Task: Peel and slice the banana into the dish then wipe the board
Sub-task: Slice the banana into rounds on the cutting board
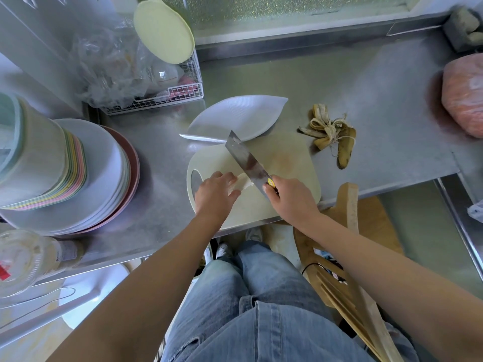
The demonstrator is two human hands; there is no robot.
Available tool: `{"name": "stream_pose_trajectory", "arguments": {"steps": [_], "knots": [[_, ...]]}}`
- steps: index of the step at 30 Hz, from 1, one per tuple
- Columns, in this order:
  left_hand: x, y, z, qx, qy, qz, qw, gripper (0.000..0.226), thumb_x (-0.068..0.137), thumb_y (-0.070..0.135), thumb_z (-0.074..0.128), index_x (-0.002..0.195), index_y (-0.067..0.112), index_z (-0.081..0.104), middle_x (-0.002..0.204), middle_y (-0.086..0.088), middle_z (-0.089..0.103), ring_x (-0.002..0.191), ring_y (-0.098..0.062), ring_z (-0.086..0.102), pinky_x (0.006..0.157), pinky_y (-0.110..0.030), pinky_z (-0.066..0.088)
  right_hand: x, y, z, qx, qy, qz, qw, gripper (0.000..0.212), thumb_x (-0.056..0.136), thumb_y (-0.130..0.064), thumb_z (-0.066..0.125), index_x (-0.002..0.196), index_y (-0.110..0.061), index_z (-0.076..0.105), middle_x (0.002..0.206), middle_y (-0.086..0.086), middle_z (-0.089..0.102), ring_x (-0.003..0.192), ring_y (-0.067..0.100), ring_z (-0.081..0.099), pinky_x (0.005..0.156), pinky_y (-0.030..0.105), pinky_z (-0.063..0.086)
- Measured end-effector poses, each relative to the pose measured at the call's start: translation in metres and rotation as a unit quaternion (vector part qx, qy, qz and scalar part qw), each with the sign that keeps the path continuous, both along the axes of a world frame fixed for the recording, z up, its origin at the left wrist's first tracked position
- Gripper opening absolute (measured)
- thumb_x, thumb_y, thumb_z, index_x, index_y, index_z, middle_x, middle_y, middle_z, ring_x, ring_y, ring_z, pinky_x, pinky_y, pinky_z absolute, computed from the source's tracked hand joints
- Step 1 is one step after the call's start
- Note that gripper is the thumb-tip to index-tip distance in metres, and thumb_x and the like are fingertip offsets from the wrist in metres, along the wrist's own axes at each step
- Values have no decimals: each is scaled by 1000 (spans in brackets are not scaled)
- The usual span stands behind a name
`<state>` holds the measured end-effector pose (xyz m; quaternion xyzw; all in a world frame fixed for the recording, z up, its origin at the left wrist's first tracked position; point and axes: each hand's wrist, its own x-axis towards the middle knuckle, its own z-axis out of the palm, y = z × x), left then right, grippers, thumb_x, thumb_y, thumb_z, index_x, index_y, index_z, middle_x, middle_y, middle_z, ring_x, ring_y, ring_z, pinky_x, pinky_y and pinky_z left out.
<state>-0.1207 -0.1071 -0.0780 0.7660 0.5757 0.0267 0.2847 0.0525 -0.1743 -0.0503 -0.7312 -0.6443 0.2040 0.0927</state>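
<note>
While the left hand (pixel 217 192) pins the peeled banana (pixel 243 181) to the near-left part of the cutting board (pixel 287 163), its fingers (pixel 225 176) curled over the fruit, the right hand (pixel 291 201) has its fingers wrapped round the handle of the cleaver (pixel 245 159). The blade slants across the banana's exposed right end. Slicing looks barely begun — no cut rounds show on the board or in the white dish (pixel 235 114) at the board's far edge. To do it well, keep the left fingertips tucked back from the blade, cut thin and straight down, and walk the holding hand leftward after each slice. The peel (pixel 332 134) lies to the right on the table (pixel 156 163) — well out of the way.
</note>
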Motion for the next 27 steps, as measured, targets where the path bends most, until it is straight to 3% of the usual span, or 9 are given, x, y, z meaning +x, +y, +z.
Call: {"name": "stream_pose_trajectory", "arguments": {"steps": [10,16,20,22,27], "knots": [[1,-1,1,1,-1,8,1000,29,89,35,63,118,27,63,111,1,62,95,-23,62,82,-33,48,-4,2,-6,-37,-9,-3,999,26,99,-30,43,77,-15,44,66,1,46,63,22,48,58,30,31],[1,-2,0,-3,0,10,1000,31,89,36,63,120,29,63,111,0,62,94,-24,62,82,-36,52,-13,0,-17,-51,-51,-8,997,33,100,-31,39,94,-5,58,86,17,65,82,35,61,62,32,33],[-4,-7,1,3,-9,4,1000,44,87,38,66,129,28,56,118,0,59,102,-24,59,85,-37,51,-10,0,-13,-41,-50,-3,998,33,100,-33,39,93,-8,58,80,14,64,76,32,61,60,34,38],[-8,-11,0,2,-13,9,1000,51,87,39,66,134,24,51,123,-1,55,109,-23,56,88,-37,49,-8,0,-7,-20,-37,-11,999,30,100,-32,41,87,-9,56,73,12,60,69,29,57,57,33,33],[-11,-14,1,13,5,19,1000,36,89,38,62,122,24,58,113,2,60,98,-22,59,79,-36,53,-7,1,4,8,-27,-9,1000,27,99,-31,44,81,-12,50,65,7,53,64,28,55,55,33,35]]}}
